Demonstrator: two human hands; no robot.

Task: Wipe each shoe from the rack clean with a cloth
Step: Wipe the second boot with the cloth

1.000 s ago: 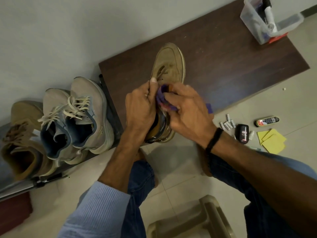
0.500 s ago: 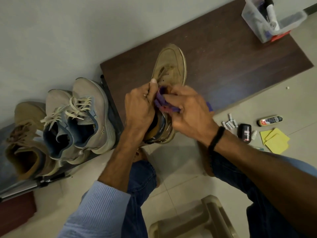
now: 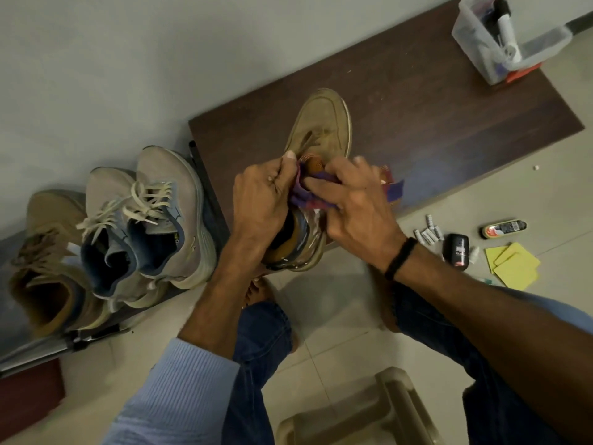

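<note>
On dark wood board | tan suede shoe | right hand presses purple cloth

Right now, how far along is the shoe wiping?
Done: nothing I can confirm; no shoe looks visibly finished. In hand: left hand holds the tan shoe on the dark board while right hand presses the purple cloth at its tongue. Left: grey sneakers and the second tan shoe sit on the rack; can't tell whether they're wiped.

Your tan shoe looks matt and suede-like, the dark surface wood-grained, your cloth woven, the box clear plastic.
</note>
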